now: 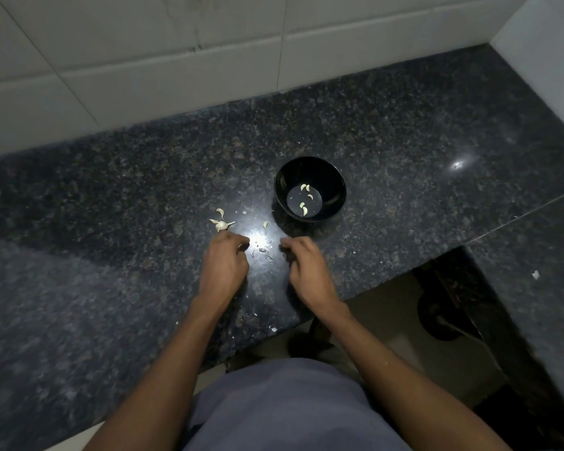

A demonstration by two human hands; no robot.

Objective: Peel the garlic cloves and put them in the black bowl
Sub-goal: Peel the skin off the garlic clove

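Observation:
The black bowl (334, 180) stands on the dark granite counter and has several peeled garlic cloves (304, 209) on its bottom. Left of it lies the rest of a garlic bulb (221, 225) with papery skin, and one loose clove (265, 224) lies nearer the bowl. My left hand (223, 265) is knuckles-up just in front of the bulb, fingers curled under. My right hand (303, 265) is also knuckles-up, in front of the bowl, fingertips curled toward the counter. What either hand holds is hidden. Bits of peel (261, 250) lie between the hands.
A white tiled wall (176, 76) backs the granite counter (111, 190). The counter's front edge runs close under my forearms, and it turns into a side wing (534, 239) on the right. Small peel scraps (273, 329) lie near the front edge.

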